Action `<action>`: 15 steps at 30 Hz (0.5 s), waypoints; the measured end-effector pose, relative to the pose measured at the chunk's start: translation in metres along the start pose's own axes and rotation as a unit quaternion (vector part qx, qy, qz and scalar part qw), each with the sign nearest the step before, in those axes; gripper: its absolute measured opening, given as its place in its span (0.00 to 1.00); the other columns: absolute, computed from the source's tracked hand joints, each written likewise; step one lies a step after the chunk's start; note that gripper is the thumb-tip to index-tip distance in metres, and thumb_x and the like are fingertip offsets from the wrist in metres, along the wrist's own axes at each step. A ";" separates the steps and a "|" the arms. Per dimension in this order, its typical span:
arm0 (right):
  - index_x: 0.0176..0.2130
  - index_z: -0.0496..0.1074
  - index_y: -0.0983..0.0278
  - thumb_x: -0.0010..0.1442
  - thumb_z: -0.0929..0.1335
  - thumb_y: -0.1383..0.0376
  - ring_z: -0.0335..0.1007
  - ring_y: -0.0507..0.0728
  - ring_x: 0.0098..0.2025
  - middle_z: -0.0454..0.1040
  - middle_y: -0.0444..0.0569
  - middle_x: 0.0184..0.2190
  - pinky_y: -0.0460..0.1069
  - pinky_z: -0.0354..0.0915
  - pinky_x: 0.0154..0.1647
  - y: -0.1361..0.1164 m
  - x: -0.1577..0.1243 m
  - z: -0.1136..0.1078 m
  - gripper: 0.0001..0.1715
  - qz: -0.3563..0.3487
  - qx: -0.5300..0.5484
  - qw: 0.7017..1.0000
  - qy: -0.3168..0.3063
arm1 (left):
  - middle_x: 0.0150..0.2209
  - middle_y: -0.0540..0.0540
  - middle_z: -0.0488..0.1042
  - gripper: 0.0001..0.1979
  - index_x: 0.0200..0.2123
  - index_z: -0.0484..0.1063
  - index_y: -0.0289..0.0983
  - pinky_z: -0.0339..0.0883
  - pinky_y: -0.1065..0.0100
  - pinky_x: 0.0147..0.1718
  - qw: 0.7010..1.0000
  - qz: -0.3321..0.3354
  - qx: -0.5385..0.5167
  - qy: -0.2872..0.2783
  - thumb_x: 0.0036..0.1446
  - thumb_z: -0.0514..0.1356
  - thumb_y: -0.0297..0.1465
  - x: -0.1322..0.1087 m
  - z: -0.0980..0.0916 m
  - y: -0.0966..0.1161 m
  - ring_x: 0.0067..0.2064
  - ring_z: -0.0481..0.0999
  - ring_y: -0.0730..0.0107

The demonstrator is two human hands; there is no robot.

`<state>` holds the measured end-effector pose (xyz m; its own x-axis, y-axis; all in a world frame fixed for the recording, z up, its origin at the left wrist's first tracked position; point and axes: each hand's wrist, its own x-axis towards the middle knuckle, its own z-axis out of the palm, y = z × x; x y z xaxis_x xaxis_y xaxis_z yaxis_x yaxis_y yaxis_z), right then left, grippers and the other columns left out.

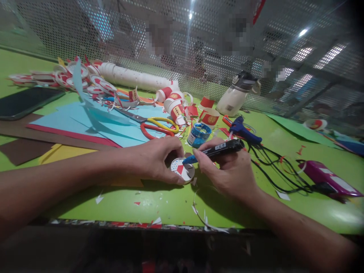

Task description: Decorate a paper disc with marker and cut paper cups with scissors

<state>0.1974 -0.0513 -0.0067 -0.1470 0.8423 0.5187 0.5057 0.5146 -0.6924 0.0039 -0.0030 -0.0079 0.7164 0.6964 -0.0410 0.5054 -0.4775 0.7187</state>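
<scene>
My left hand is closed around the edge of a small round white paper cup base, which carries a red patch and blue dots. In my right hand is a black marker with a blue tip end, pinched between thumb and fingers. Its tip points down at the white disc and seems to touch it. Just behind the hands stands a small open jar of blue paint. Scissors with red and yellow handles lie left of the jar on light blue paper.
A blue glue gun with a black cable lies to the right, near a purple box-shaped device. Cut red-and-white paper cups, a white bottle and a stacked cup roll stand behind. At left lies a phone.
</scene>
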 end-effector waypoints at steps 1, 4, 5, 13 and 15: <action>0.29 0.69 0.62 0.57 0.70 0.64 0.66 0.50 0.19 0.69 0.40 0.18 0.46 0.64 0.20 0.001 0.000 0.000 0.06 0.007 0.005 1.000 0.013 | 0.32 0.52 0.67 0.21 0.40 0.65 0.38 0.59 0.72 0.25 1.000 -0.003 -0.003 0.001 0.46 0.66 0.43 0.000 0.000 0.000 0.31 0.65 0.71; 0.27 0.70 0.63 0.56 0.70 0.62 0.63 0.49 0.15 0.68 0.38 0.15 0.45 0.61 0.17 0.003 0.001 0.001 0.09 0.012 0.014 0.996 0.087 | 0.32 0.52 0.67 0.22 0.40 0.65 0.38 0.58 0.72 0.24 1.000 -0.015 -0.007 -0.002 0.45 0.67 0.42 0.000 -0.001 0.004 0.31 0.65 0.72; 0.27 0.70 0.63 0.56 0.70 0.62 0.63 0.49 0.15 0.68 0.39 0.15 0.45 0.62 0.17 0.003 0.002 0.001 0.09 0.009 0.011 0.995 0.103 | 0.32 0.52 0.67 0.22 0.40 0.65 0.38 0.58 0.72 0.25 1.000 -0.017 -0.005 -0.003 0.44 0.67 0.41 0.000 -0.001 0.005 0.31 0.65 0.72; 0.28 0.69 0.63 0.56 0.70 0.65 0.65 0.48 0.17 0.69 0.38 0.16 0.44 0.63 0.17 -0.001 0.001 0.001 0.06 0.018 0.021 0.998 0.049 | 0.32 0.52 0.66 0.22 0.39 0.66 0.37 0.58 0.71 0.25 1.000 -0.019 0.010 0.005 0.44 0.67 0.41 0.000 -0.001 0.007 0.31 0.65 0.71; 0.29 0.69 0.63 0.56 0.71 0.65 0.66 0.48 0.17 0.69 0.38 0.17 0.43 0.64 0.18 -0.001 0.001 0.001 0.06 0.019 0.035 0.998 0.040 | 0.32 0.52 0.67 0.21 0.38 0.66 0.37 0.59 0.71 0.25 1.000 -0.017 0.008 0.003 0.44 0.67 0.41 0.000 -0.002 0.007 0.31 0.66 0.71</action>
<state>0.1954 -0.0511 -0.0060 -0.0593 0.8477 0.5272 0.4494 0.4942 -0.7442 0.0064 -0.0053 -0.0022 0.6963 0.7152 -0.0612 0.5369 -0.4623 0.7058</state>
